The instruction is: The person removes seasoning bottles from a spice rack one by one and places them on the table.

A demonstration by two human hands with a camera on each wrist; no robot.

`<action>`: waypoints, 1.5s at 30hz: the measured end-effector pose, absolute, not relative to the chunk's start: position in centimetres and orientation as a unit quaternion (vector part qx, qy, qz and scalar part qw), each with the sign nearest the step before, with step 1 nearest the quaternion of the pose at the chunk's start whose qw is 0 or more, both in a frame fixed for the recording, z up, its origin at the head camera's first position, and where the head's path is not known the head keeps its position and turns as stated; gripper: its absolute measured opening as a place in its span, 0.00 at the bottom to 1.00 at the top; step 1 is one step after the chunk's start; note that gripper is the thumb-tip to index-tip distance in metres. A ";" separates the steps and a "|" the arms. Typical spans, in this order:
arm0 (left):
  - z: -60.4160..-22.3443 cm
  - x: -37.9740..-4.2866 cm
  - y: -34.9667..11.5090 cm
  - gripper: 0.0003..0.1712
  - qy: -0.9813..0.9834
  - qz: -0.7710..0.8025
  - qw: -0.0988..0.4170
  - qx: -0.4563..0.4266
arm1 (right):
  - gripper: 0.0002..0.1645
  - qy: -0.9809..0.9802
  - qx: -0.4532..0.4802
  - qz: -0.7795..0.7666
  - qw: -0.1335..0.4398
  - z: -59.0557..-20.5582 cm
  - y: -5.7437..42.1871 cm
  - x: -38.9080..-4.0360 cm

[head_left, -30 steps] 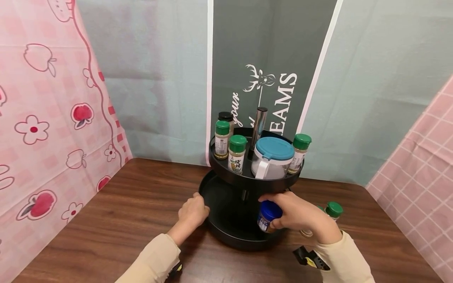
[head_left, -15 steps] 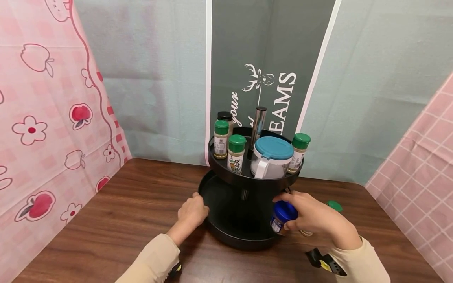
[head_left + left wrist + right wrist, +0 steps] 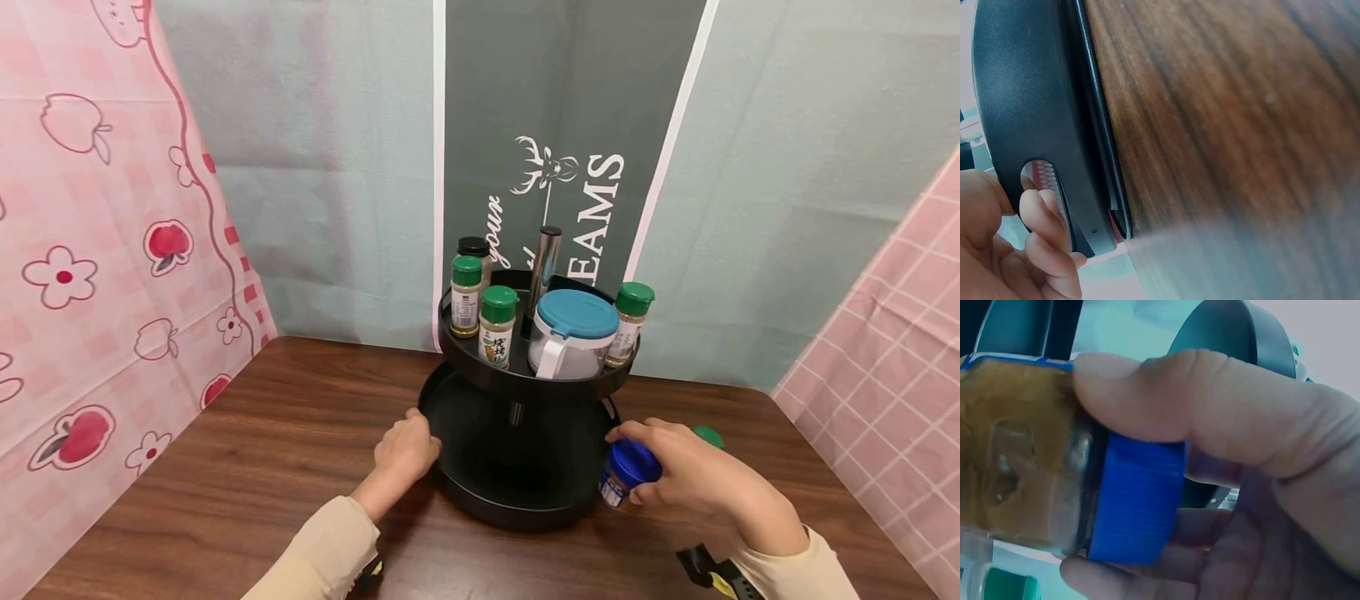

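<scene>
A blue-lidded jar (image 3: pixel 628 468) with brown contents is in my right hand (image 3: pixel 686 467), gripped by thumb and fingers around the lid and upper side. It is tilted, just off the right rim of the lower tray of a black two-tier spice rack (image 3: pixel 517 515). The right wrist view shows the thumb across the jar's shoulder (image 3: pixel 1029 456). My left hand (image 3: pixel 407 450) holds the left side of the lower tray. In the left wrist view its fingers (image 3: pixel 1047 250) curl at an oval handle slot in the tray wall (image 3: pixel 1029 94).
On the upper tray (image 3: pixel 517 383) stand several green-capped spice bottles (image 3: pixel 497 327), a black-capped bottle (image 3: pixel 474 247) and a clear container with a teal lid (image 3: pixel 576 333). Another green cap (image 3: pixel 707 436) shows behind my right hand. Fabric hangs behind the wooden table (image 3: pixel 315 400).
My right hand has carried the blue-lidded jar rightward, from over the lower tray to beyond its right rim. The left hand keeps its hold on the tray.
</scene>
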State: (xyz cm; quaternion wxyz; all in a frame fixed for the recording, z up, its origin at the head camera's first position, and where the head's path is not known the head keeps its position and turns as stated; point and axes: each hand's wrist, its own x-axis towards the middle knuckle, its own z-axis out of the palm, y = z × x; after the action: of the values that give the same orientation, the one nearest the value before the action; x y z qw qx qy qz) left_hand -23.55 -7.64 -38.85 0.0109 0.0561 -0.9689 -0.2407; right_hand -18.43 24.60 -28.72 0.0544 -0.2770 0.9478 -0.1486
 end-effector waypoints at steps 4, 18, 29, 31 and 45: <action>-38.8 -23.6 -7.8 0.23 -0.968 -0.242 0.014 0.058 | 0.34 0.947 -0.277 -0.154 0.055 -28.7 25.0 -18.2; -39.0 -23.7 -7.8 0.21 -0.968 -0.245 0.016 0.059 | 0.34 0.951 -0.267 -0.149 0.055 -29.8 27.5 -17.7; -39.1 -23.7 -7.7 0.21 -0.967 -0.246 0.020 0.059 | 0.35 0.950 -0.267 -0.151 0.059 -30.6 29.7 -17.7; -39.1 -23.7 -7.7 0.22 -0.968 -0.245 0.020 0.058 | 0.35 0.950 -0.268 -0.148 0.059 -30.8 30.0 -17.7; -39.1 -23.6 -7.6 0.23 -0.967 -0.246 0.022 0.057 | 0.34 0.949 -0.283 -0.132 0.036 -32.5 31.9 -18.3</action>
State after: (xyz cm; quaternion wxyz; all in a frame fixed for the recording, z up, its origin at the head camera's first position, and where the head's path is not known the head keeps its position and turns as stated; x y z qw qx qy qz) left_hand -23.56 -7.59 -39.09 0.0216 0.0570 -0.9675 -0.2455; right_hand -18.30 31.95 -32.49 0.0364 -0.2834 0.9491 -0.1324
